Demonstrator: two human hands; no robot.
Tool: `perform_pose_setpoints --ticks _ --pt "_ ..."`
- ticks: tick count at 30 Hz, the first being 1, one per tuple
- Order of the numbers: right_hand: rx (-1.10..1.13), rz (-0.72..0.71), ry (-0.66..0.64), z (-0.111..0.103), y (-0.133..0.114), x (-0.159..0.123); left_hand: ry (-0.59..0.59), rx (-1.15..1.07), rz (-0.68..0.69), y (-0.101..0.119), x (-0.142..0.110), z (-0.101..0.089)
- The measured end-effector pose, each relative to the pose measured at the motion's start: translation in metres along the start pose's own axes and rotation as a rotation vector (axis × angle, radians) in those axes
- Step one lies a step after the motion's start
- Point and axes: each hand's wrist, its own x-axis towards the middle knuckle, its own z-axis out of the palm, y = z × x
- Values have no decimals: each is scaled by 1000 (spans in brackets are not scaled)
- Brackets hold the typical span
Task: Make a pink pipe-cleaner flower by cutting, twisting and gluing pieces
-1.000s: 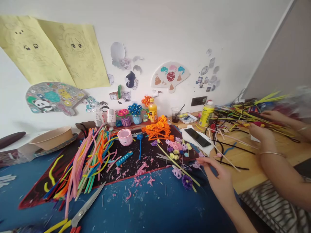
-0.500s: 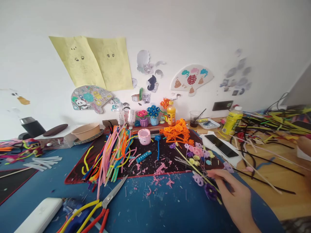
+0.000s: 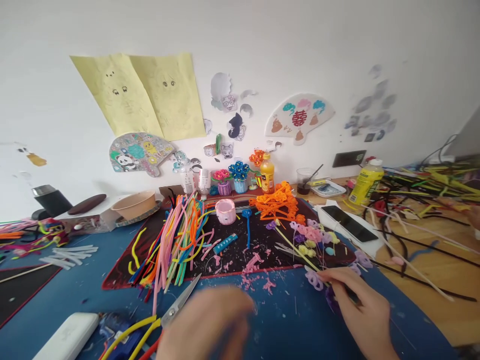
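My right hand [image 3: 356, 305] pinches a pale yellow-green pipe-cleaner stem [image 3: 297, 246] with its thumb and forefinger. A lilac looped flower [image 3: 314, 280] and a dark purple one, partly hidden, lie by its fingers. Low in the middle, my left hand [image 3: 210, 322] is smeared by motion, so its fingers are unclear. It covers part of the scissors [image 3: 176, 305], whose yellow and red handles show below. Small pink, yellow and purple flowers [image 3: 309, 233] lie just beyond my right hand. Pink scraps [image 3: 253, 263] are scattered on the dark mat.
A bundle of coloured pipe cleaners [image 3: 172, 240], a pink pot [image 3: 225, 212] and orange pipe-cleaner pieces [image 3: 275, 202] cover the mat. A glue gun [image 3: 122, 330] and white case [image 3: 67, 337] lie front left. Right are a phone [image 3: 348, 223] and another person's hand [image 3: 473, 217].
My left hand has come into view from below, over the scissors. My right hand stays at the stem, its fingers closed near the lilac flower. The camera view has shifted slightly.
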Motion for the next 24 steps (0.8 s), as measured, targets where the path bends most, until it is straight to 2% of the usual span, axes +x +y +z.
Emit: perform_pose_setpoints --ticks 2,5,8,12,15,19,24 --pt "10 9 -2 0 0 0 -133 110 22 -3 37 1" --pt "29 14 1 0 1 -1 -377 430 -49 -17 86 10" --pt "41 10 6 0 0 -2 -429 504 -73 -31 112 28" --pt "25 7 11 -1 1 -2 -454 536 -62 -35 117 54" --pt "10 -49 8 -1 6 -1 -458 542 -33 -32 113 65" --pt "-4 -124 -5 -2 14 -1 -437 550 -25 -32 109 69" --pt "-7 -135 1 -5 14 0 -350 544 -66 -38 110 62"
